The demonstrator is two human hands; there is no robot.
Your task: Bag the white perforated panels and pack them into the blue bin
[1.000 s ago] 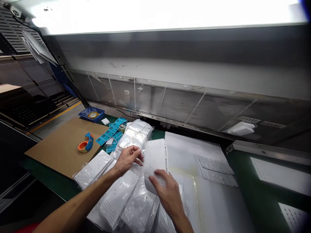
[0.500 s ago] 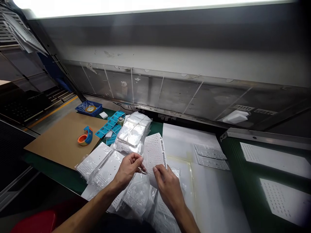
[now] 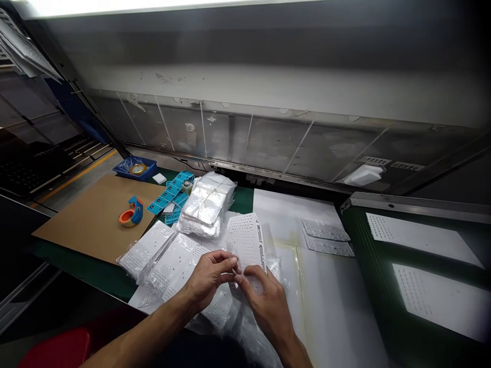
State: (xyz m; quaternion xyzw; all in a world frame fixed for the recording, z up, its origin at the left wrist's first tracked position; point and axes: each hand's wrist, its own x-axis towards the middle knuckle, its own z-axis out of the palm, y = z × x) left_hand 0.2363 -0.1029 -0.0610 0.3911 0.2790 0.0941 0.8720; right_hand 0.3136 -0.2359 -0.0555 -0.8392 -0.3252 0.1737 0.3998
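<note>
My left hand (image 3: 210, 276) and my right hand (image 3: 264, 301) meet at the near edge of the bench, fingertips pinched together on the mouth of a clear plastic bag (image 3: 233, 317). A white perforated plastic panel (image 3: 245, 243) lies just beyond my fingers, partly on the bag. Left of my hands lie bagged white panels (image 3: 161, 258). A stack of clear bags (image 3: 207, 204) sits behind them.
A brown cardboard sheet (image 3: 92, 220) carries an orange and blue tape dispenser (image 3: 129, 213). Blue label strips (image 3: 169, 194) and a blue bin (image 3: 135, 167) lie at the back left. Two flat panels (image 3: 326, 236) rest on white sheet; more panels (image 3: 418, 235) lie on the green belt at right.
My hands have come down toward me and closed together on the bag's opening. The white panel has tipped from upright in my right hand to lying beyond my fingers.
</note>
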